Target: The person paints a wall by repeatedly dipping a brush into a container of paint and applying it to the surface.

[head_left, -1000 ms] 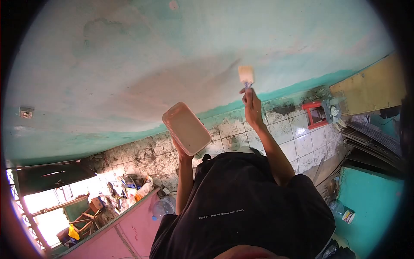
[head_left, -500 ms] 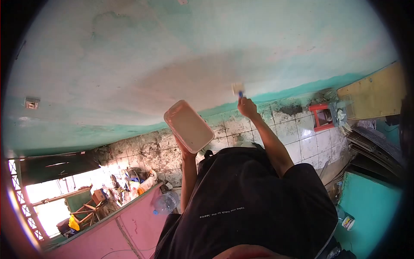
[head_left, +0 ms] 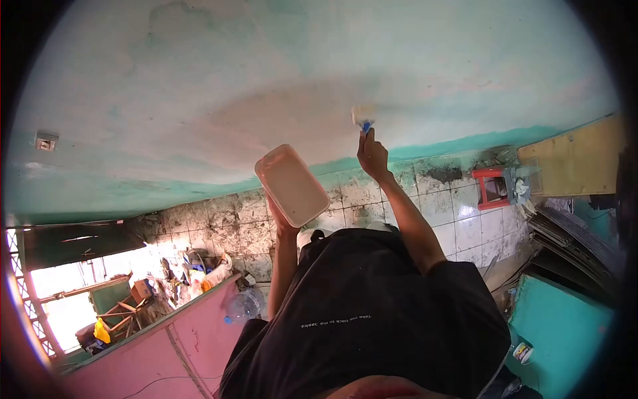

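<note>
My left hand (head_left: 282, 218) grips a rectangular plastic tub (head_left: 292, 185) from beneath and the side; most of its fingers are hidden under the tub. Pale paint fills much of the tub. My right hand (head_left: 373, 157) is closed on the blue handle of a paintbrush (head_left: 363, 118). The pale bristles, slightly blurred, are at the wall (head_left: 286, 86), whose green surface carries a whitish coat. Below the brush, a stronger green band (head_left: 425, 147) runs along the wall's lower part.
Dirty floor tiles (head_left: 465, 211) lie below. A red plastic stool (head_left: 492, 188) and a yellowish board (head_left: 573, 159) are at right, near stacked dark sheets (head_left: 573, 241) and a turquoise panel (head_left: 561, 326). A pink partition (head_left: 143, 359) and a clear bottle (head_left: 244, 306) are at lower left.
The right hand and brush have moved up the wall and slightly left. The left hand still holds the tub, nearly in place. The view has shifted slightly.
</note>
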The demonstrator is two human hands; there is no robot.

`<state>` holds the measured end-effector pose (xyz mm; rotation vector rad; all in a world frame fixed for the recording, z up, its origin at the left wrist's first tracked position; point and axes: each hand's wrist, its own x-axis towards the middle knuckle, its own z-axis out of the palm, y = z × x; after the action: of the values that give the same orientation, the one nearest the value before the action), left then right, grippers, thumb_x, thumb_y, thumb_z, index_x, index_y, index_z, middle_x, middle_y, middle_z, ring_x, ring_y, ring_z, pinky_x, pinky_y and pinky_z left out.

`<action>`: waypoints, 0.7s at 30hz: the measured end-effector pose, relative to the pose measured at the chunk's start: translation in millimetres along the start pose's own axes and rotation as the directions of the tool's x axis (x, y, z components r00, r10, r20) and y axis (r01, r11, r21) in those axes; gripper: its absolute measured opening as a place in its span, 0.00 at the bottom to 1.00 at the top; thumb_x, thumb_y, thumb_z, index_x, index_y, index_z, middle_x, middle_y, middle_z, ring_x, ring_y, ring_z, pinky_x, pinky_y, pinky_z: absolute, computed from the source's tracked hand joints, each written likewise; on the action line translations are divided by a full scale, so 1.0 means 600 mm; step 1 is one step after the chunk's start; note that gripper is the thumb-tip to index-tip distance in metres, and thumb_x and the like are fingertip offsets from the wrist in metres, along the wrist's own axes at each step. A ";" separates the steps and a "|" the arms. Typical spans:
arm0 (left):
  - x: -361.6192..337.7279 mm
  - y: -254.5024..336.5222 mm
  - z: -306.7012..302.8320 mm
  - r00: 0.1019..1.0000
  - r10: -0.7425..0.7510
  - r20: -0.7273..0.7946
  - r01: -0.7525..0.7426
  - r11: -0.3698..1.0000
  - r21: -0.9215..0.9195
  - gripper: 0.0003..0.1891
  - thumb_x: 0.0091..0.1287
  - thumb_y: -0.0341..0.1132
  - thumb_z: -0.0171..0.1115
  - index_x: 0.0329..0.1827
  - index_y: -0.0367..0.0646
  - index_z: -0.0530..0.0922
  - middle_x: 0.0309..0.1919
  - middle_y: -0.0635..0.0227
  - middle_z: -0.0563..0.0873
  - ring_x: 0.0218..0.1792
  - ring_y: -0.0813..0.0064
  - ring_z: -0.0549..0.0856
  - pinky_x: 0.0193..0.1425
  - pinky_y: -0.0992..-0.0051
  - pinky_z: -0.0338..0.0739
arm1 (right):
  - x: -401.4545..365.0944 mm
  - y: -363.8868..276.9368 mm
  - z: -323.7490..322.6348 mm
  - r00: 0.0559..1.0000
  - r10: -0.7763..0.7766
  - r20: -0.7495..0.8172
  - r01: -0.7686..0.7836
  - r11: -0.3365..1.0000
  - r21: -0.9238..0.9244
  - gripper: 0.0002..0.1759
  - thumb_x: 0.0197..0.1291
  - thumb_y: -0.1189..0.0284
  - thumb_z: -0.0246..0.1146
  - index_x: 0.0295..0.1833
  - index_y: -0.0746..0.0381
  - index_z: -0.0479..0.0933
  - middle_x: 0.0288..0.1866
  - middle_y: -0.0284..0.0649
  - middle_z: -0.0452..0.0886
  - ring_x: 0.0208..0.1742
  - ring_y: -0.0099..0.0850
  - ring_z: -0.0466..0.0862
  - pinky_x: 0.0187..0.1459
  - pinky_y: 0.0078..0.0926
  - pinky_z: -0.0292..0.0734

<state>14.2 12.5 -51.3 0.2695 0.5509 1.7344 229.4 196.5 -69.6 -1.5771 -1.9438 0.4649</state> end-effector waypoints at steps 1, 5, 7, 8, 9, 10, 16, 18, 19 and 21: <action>-0.001 -0.003 -0.010 0.999 -0.028 -0.038 0.026 0.999 -0.042 0.34 0.77 0.58 0.44 0.76 0.42 0.64 0.63 0.50 0.79 0.60 0.51 0.82 0.65 0.49 0.79 | -0.016 0.032 0.037 1.000 0.002 0.000 -0.002 1.000 0.001 0.18 0.77 0.60 0.49 0.52 0.67 0.67 0.18 0.53 0.80 0.19 0.53 0.82 0.21 0.50 0.77; -0.011 0.003 -0.018 0.994 -0.052 -0.098 0.047 0.998 -0.048 0.28 0.79 0.58 0.43 0.70 0.48 0.71 0.58 0.65 0.82 0.55 0.65 0.84 0.58 0.63 0.83 | -0.060 0.152 0.152 0.959 0.164 0.232 -0.134 0.982 -0.136 0.21 0.77 0.60 0.48 0.50 0.68 0.73 0.21 0.54 0.82 0.25 0.54 0.85 0.29 0.55 0.79; -0.016 0.020 0.007 0.991 -0.055 -0.121 0.051 0.998 -0.042 0.29 0.79 0.58 0.43 0.70 0.48 0.71 0.58 0.66 0.82 0.56 0.66 0.84 0.58 0.64 0.83 | -0.038 0.154 0.138 0.937 0.199 0.287 -0.166 0.977 -0.136 0.21 0.77 0.60 0.48 0.48 0.68 0.76 0.22 0.54 0.83 0.27 0.55 0.85 0.32 0.56 0.80; -0.013 0.024 0.016 0.988 -0.054 -0.145 0.049 0.998 -0.038 0.29 0.79 0.58 0.42 0.71 0.48 0.71 0.58 0.66 0.81 0.56 0.66 0.83 0.58 0.64 0.83 | -0.003 0.109 0.073 0.976 0.030 0.217 -0.024 0.999 -0.030 0.20 0.77 0.61 0.48 0.45 0.67 0.77 0.22 0.54 0.82 0.29 0.54 0.85 0.34 0.56 0.78; -0.013 0.027 0.007 0.987 -0.058 -0.148 0.052 0.998 -0.042 0.29 0.79 0.58 0.42 0.71 0.48 0.71 0.58 0.66 0.81 0.56 0.66 0.83 0.58 0.64 0.83 | 0.022 0.052 -0.006 0.982 -0.132 0.137 0.124 0.990 0.065 0.20 0.76 0.62 0.49 0.42 0.66 0.78 0.22 0.54 0.81 0.30 0.53 0.85 0.36 0.57 0.77; -0.009 0.034 -0.010 0.991 -0.077 -0.110 0.073 0.997 -0.039 0.32 0.78 0.60 0.43 0.73 0.47 0.68 0.61 0.62 0.80 0.58 0.60 0.83 0.62 0.56 0.81 | 0.039 -0.016 -0.094 0.987 -0.081 0.140 0.058 0.985 0.161 0.22 0.76 0.58 0.51 0.40 0.66 0.78 0.22 0.52 0.80 0.26 0.49 0.83 0.32 0.52 0.74; -0.011 0.053 0.008 0.991 -0.091 -0.099 0.098 0.993 0.064 0.32 0.78 0.61 0.42 0.73 0.46 0.68 0.61 0.62 0.80 0.58 0.61 0.83 0.62 0.56 0.81 | 0.030 -0.166 -0.237 1.000 0.027 0.015 -0.029 0.967 0.253 0.18 0.78 0.60 0.48 0.41 0.64 0.72 0.18 0.52 0.76 0.23 0.56 0.80 0.25 0.52 0.71; -0.012 0.051 0.014 0.992 -0.067 -0.109 0.084 0.984 0.155 0.30 0.79 0.59 0.42 0.70 0.46 0.71 0.57 0.66 0.82 0.55 0.67 0.83 0.57 0.63 0.83 | 0.038 -0.094 -0.131 0.994 -0.036 -0.104 0.042 0.998 0.055 0.17 0.78 0.60 0.47 0.47 0.63 0.69 0.17 0.52 0.77 0.22 0.56 0.80 0.23 0.51 0.74; -0.010 0.050 0.015 0.986 -0.101 -0.133 0.113 0.990 0.084 0.29 0.79 0.59 0.42 0.69 0.46 0.71 0.57 0.66 0.82 0.54 0.68 0.83 0.57 0.64 0.83 | 0.030 -0.065 -0.089 0.998 0.011 -0.057 -0.007 0.998 0.065 0.17 0.78 0.60 0.47 0.48 0.64 0.70 0.17 0.54 0.77 0.21 0.56 0.81 0.23 0.53 0.76; -0.008 0.041 0.012 0.979 -0.140 -0.150 0.144 0.990 0.014 0.29 0.79 0.59 0.42 0.68 0.46 0.72 0.56 0.66 0.82 0.54 0.68 0.83 0.57 0.64 0.83 | 0.000 0.021 0.010 0.998 0.024 -0.054 -0.025 0.999 -0.021 0.20 0.78 0.60 0.46 0.53 0.68 0.70 0.17 0.56 0.78 0.19 0.57 0.81 0.22 0.55 0.76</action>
<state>-2.2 5.8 -32.1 0.1158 0.6846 1.6177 235.3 200.1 -81.6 -1.6128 -1.8971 0.4082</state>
